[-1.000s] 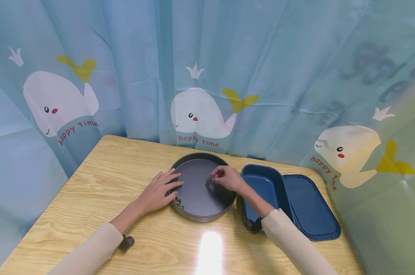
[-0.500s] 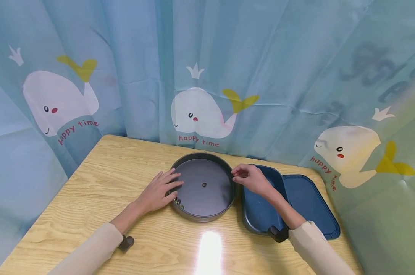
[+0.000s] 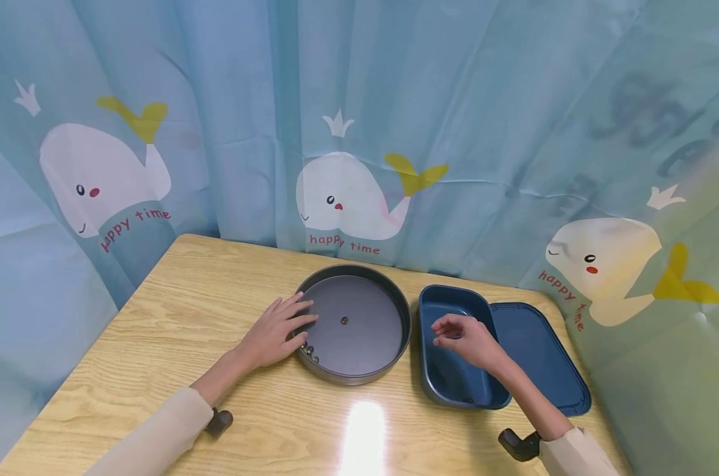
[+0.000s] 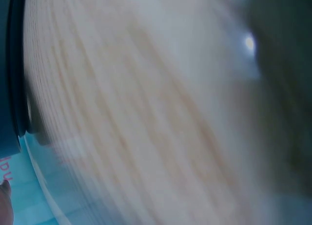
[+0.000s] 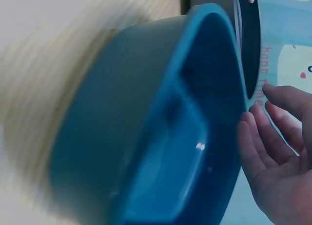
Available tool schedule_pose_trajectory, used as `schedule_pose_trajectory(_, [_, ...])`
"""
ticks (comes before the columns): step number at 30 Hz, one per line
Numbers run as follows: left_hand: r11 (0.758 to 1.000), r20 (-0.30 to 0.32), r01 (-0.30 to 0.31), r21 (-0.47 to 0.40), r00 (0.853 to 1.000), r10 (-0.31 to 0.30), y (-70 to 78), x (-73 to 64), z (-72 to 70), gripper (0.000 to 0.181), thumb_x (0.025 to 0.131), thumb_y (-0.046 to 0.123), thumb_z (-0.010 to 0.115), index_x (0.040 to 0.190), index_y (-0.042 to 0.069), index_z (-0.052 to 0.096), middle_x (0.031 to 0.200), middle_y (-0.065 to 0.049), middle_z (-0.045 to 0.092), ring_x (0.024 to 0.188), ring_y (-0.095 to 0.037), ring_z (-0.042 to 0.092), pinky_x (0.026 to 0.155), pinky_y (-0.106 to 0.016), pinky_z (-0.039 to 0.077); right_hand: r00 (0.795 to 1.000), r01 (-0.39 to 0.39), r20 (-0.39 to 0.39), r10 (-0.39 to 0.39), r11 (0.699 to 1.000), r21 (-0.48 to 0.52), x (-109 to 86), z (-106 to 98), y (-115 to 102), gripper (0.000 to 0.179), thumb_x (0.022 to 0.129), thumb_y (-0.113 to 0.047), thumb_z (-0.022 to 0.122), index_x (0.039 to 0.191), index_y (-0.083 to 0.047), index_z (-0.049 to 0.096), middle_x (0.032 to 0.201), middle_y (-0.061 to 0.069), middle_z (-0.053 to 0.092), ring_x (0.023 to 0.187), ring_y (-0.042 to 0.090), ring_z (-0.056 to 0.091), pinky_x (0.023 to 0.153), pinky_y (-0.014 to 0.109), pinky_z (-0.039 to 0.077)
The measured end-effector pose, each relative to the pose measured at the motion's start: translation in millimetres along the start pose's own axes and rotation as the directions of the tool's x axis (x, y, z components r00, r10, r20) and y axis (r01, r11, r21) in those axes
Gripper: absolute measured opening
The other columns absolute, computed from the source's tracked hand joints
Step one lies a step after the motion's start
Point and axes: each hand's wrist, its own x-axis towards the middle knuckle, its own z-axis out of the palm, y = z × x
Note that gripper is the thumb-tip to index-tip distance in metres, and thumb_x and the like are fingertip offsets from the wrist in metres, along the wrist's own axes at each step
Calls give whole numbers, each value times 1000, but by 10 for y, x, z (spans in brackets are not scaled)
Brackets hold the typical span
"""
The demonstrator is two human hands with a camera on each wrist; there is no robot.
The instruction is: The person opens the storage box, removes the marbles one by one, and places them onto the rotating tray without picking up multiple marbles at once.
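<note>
My left hand [image 3: 276,332] rests with spread fingers over the left rim of a round dark grey pan [image 3: 371,357]. Several small glassy marbles [image 3: 310,350] sit by the pan's near-left wall, close to the left thumb. A lone brownish marble [image 3: 344,320] lies near the middle of the pan floor. Above the deep blue box [image 3: 448,370] hovers my right hand [image 3: 467,339], fingers loosely bent. In the right wrist view, the thumb and fingers of that hand [image 5: 278,142] stand apart beside the blue box's rim [image 5: 165,84], with nothing visible between them.
A flat blue lid [image 3: 540,357] lies right of the box on the wooden table [image 3: 228,291]. A pale blue whale-print curtain [image 3: 240,132] hangs right behind the table. A small dark spot shows at the box's near end.
My right hand has moved right from the pan to above the blue box, its thumb and fingers parting. The lone marble has rolled slightly left. My left hand stays put.
</note>
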Motion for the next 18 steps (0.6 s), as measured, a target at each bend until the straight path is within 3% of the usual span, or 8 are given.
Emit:
schedule_pose_trajectory(5, [1000,-3,-3,-4,1000,3,1,-1,-2,36,96,23,63,129,13,69,146,-10,52,145,-31,32,114,-61,22,999,-14,41,15,1000,-14,-146,-34,102,16,92,-7,71,107,-2,69,102,6,68,92,22,68,79,34,58])
schedule_pose_trajectory(18, [1000,-2,-8,-10,1000,8,-19,-2,13,36,96,23,63,130,13,69,147,-10,51,146,-30,30,115,-60,22,977,-16,205,61,977,-214,-319,-59,227,15,85,-4,77,97,-5,68,93,1,67,83,15,64,69,32,55])
